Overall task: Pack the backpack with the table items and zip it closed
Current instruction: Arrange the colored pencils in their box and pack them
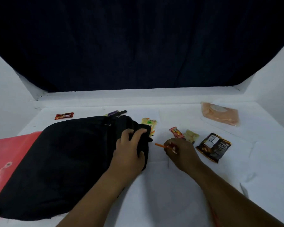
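A black backpack (64,161) lies flat on the white table, its top end pointing right. My left hand (129,149) grips the fabric at that top end. Just to the right, my right hand (179,151) pinches a thin orange pen (160,145) whose tip points left toward the bag. Loose items lie around: a yellow-green packet (150,124) partly under the bag's edge, a small red candy (175,132), a pale packet (191,135), a dark brown snack bag (213,146) and a red wrapper (64,115).
A red plastic envelope folder (10,154) lies under the backpack's left side. An orange-pink pouch (220,115) sits at the back right. A purple-yellow packet (112,113) and black strap (122,112) peek out behind the bag. A dark curtain hangs behind the table.
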`<control>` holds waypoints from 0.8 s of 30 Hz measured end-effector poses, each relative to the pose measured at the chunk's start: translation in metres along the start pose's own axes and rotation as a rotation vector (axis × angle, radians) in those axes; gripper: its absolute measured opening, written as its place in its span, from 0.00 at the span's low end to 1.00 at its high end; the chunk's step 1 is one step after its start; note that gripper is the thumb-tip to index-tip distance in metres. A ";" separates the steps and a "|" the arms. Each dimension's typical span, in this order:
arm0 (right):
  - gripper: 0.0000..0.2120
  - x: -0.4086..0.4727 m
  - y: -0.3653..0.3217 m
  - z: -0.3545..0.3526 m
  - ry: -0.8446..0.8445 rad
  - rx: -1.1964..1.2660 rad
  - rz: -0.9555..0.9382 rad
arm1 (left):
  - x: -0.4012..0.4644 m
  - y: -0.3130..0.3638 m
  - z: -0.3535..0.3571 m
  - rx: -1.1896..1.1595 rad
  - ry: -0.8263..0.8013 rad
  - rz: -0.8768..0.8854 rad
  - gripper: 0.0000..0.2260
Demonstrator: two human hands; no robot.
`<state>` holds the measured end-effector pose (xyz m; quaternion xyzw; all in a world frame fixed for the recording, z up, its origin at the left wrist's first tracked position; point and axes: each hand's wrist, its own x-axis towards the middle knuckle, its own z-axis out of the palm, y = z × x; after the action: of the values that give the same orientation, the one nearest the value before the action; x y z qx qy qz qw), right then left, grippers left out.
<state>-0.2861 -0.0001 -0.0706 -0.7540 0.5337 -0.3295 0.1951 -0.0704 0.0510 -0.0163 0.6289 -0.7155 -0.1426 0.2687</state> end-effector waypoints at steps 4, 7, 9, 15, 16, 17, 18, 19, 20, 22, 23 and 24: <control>0.06 -0.020 0.019 -0.036 -0.055 0.085 0.033 | 0.004 0.032 0.039 0.212 -0.016 0.206 0.23; 0.06 -0.037 0.040 -0.059 -0.139 0.184 0.105 | 0.005 0.053 0.078 0.144 -0.073 0.273 0.17; 0.07 -0.052 0.053 -0.076 -0.179 0.225 0.162 | 0.000 0.068 0.103 0.007 -0.128 0.241 0.13; 0.09 -0.096 0.100 -0.123 -0.113 0.279 0.278 | -0.019 0.102 0.162 -0.150 -0.166 0.267 0.08; 0.09 -0.102 0.108 -0.130 -0.100 0.295 0.296 | -0.024 0.106 0.169 -0.176 -0.135 0.233 0.09; 0.10 -0.108 0.115 -0.137 -0.088 0.332 0.313 | -0.029 0.111 0.175 -0.197 -0.103 0.175 0.09; 0.12 -0.113 0.122 -0.142 -0.076 0.368 0.326 | -0.036 0.118 0.180 -0.220 -0.074 0.104 0.09; 0.14 -0.117 0.128 -0.147 -0.060 0.386 0.328 | -0.042 0.124 0.183 -0.246 -0.049 0.038 0.08; 0.15 -0.121 0.134 -0.151 -0.046 0.384 0.323 | -0.049 0.131 0.186 -0.266 -0.027 -0.013 0.08; 0.14 -0.128 0.141 -0.155 -0.044 0.336 0.298 | -0.059 0.143 0.190 -0.233 0.021 -0.077 0.15; 0.12 -0.131 0.144 -0.157 -0.049 0.317 0.281 | -0.062 0.145 0.193 -0.190 0.059 -0.089 0.17; 0.10 -0.135 0.146 -0.157 -0.052 0.313 0.268 | -0.065 0.145 0.197 -0.157 0.114 -0.088 0.17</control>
<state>-0.5242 0.0829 -0.0927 -0.6450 0.5662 -0.3599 0.3658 -0.2967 0.1125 -0.1111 0.6439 -0.6573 -0.1741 0.3508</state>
